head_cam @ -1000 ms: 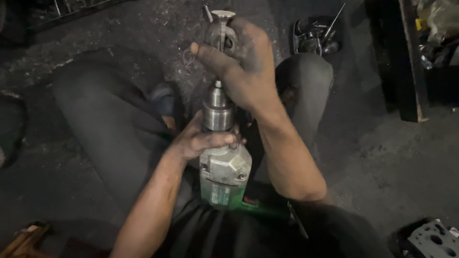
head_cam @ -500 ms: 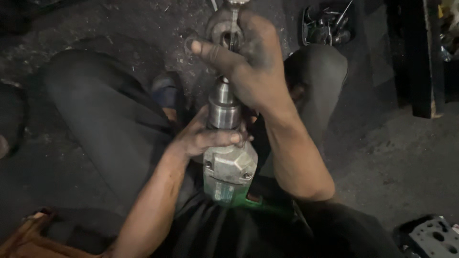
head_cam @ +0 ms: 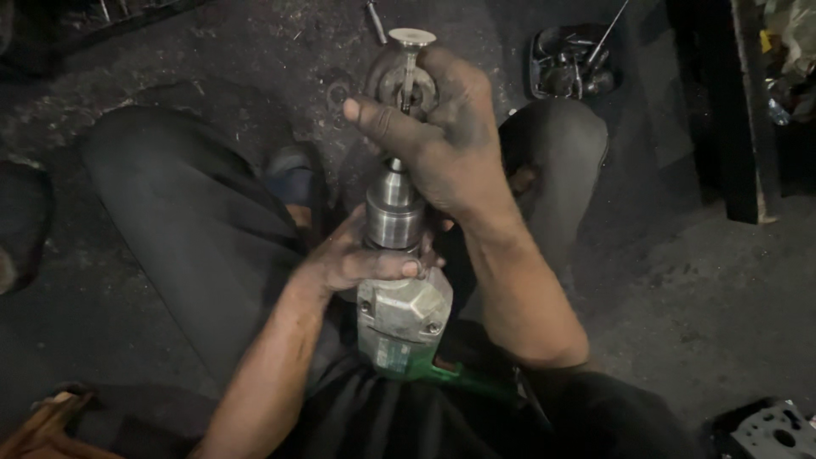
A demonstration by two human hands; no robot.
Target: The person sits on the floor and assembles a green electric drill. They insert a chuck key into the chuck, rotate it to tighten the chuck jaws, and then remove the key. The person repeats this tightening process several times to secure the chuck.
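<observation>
Left hand grips drill at the shiny chuck, btwn the knees. Right hand closed round metal part on top. Part's in the chuck; tightening prob. not done yet.

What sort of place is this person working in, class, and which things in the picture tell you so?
Probably a repair workshop or garage. The person sits on a grimy, dark floor, both hands on a power drill, right hand blackened. A tray of metal parts lies nearby.

Knees flank drill; parts tray blocks far right; floor right open
</observation>
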